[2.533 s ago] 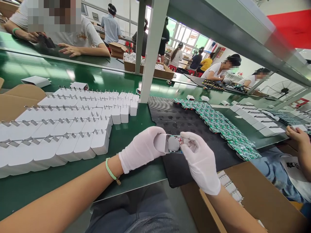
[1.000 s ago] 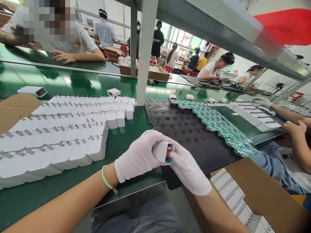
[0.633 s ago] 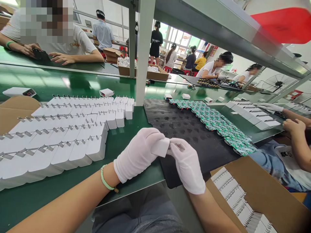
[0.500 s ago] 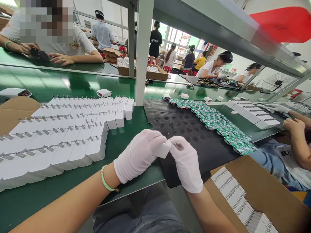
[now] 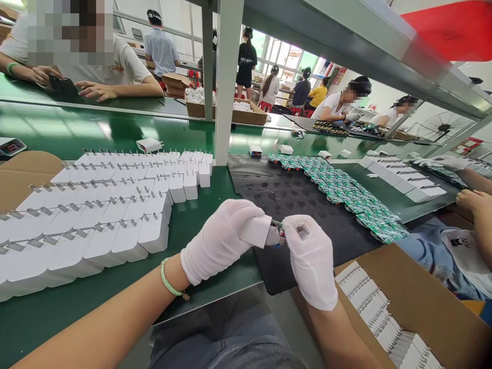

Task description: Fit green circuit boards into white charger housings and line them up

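My left hand point(image 5: 221, 241), in a white glove, is closed round a white charger housing point(image 5: 255, 231) held just above the table's near edge. My right hand point(image 5: 311, 259), also gloved, pinches the end of a small circuit board point(image 5: 280, 236) that sticks partly out of the housing's open end. Rows of white charger housings point(image 5: 96, 205) with metal prongs stand on the green table to the left. Several green circuit boards point(image 5: 346, 195) lie in a band on a black mat point(image 5: 284, 197) to the right.
A cardboard box point(image 5: 407, 318) with stacked parts sits at my lower right. A white post point(image 5: 226, 82) rises behind the mat, under an overhead shelf. A few loose chargers point(image 5: 149, 145) lie on the green belt. Other people sit across and to the right; a neighbour's hands point(image 5: 474, 200) are close.
The board was pushed fully into the housing and the housing turned over in my hands. Now the board's end shows again at the housing's open end, pinched by my right hand.
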Motion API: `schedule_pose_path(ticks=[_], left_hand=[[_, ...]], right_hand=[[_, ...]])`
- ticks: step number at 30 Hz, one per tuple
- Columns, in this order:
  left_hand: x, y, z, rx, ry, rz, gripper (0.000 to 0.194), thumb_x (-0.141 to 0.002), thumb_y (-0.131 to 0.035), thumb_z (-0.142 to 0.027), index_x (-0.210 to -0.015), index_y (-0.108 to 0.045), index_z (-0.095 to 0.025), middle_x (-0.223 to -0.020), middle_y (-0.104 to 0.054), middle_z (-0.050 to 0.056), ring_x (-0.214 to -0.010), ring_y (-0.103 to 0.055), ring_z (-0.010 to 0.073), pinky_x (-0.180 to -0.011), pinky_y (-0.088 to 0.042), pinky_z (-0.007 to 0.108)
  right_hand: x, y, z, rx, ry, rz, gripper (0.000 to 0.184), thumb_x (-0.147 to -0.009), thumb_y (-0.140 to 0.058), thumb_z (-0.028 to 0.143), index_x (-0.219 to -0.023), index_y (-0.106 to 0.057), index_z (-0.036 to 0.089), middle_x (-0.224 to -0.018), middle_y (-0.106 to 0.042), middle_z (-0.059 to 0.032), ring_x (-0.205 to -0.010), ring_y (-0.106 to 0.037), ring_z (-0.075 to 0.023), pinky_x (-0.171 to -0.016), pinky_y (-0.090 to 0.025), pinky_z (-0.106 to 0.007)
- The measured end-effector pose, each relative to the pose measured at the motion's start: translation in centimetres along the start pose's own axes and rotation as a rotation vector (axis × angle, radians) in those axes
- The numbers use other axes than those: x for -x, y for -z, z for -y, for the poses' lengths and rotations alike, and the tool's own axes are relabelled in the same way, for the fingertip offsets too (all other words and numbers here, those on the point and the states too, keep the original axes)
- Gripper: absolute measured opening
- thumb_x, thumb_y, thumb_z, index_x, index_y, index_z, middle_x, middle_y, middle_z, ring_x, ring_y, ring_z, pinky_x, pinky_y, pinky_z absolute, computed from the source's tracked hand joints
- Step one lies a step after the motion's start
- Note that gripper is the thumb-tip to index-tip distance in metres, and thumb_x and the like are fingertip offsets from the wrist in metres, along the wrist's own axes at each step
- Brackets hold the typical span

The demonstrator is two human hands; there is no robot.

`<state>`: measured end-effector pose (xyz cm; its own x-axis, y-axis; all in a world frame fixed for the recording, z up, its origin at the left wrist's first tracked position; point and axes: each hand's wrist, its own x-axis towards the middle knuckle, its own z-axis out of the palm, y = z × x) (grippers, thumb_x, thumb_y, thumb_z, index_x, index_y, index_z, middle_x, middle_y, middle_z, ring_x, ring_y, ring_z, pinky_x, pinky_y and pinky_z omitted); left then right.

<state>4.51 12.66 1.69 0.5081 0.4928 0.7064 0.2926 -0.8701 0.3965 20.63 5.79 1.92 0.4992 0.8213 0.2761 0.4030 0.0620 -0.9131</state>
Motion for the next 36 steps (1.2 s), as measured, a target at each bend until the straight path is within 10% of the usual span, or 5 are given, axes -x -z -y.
schedule_pose_path(ticks=[24,36], left_hand=[[-0.3,0.3,-0.5,-0.004,0.032,0.061,0.019,-0.083,-0.059,-0.014,-0.1,-0.057,-0.021,-0.1,-0.064,0.003,-0.091,-0.061,0.0158,-0.084,-0.052,0.031],[-0.6,0.7,-1.2,0.137,0.347,0.176,0.04,-0.067,-0.076,-0.023,-0.103,-0.059,-0.022,-0.103,-0.065,-0.001,-0.09,-0.063,0.0151,-0.085,-0.052,0.026]], right_hand=[[-0.9,0.6,0.2,0.007,-0.036,0.021,0.01,-0.074,-0.06,0.03,-0.072,-0.061,0.02,-0.065,-0.064,-0.0004,-0.06,-0.057,-0.0162,-0.054,-0.043,-0.025],[-0.5,0.7,0.3,-0.377,-0.004,0.101,0.017,-0.086,-0.06,0.032,-0.096,-0.07,0.022,-0.089,-0.07,-0.0023,-0.074,-0.063,-0.0148,-0.066,-0.051,-0.024]])
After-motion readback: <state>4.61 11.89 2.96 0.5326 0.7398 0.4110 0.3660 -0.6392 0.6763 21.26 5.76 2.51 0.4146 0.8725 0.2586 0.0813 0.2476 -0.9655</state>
